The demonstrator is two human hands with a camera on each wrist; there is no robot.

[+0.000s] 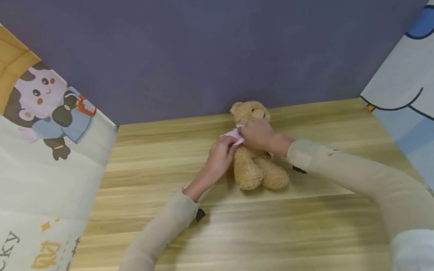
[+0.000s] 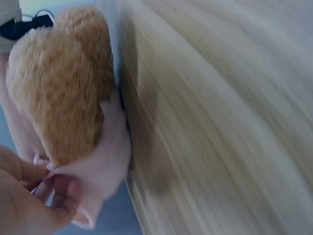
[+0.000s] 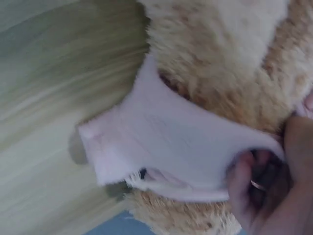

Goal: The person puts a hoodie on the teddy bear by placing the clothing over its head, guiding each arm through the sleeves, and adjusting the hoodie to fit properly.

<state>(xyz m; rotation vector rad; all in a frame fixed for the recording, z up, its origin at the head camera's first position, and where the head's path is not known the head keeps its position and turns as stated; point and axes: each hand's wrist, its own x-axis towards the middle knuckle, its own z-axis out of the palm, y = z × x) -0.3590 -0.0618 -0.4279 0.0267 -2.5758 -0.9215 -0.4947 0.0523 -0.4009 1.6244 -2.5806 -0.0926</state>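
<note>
A light-brown plush teddy bear (image 1: 247,169) sits facing outward near the back of the wooden table, partly dressed in a small pink garment (image 1: 233,137). At the bear's side, my left hand (image 1: 218,155) pinches the edge of the pink cloth between thumb and fingers. My right hand (image 1: 257,133) crosses the bear's chest, its fingers curled on the garment close to the left hand. In the right wrist view, a sleeve of the garment (image 3: 181,139) sticks out from the bear over the table. Much of the bear's chest is hidden behind the right hand.
The wooden tabletop (image 1: 277,236) stretches in front of the bear. A dark purple-grey panel (image 1: 196,49) rises behind it. Printed cartoon panels border both sides, the left one (image 1: 15,174) showing a figure in a yellow hat.
</note>
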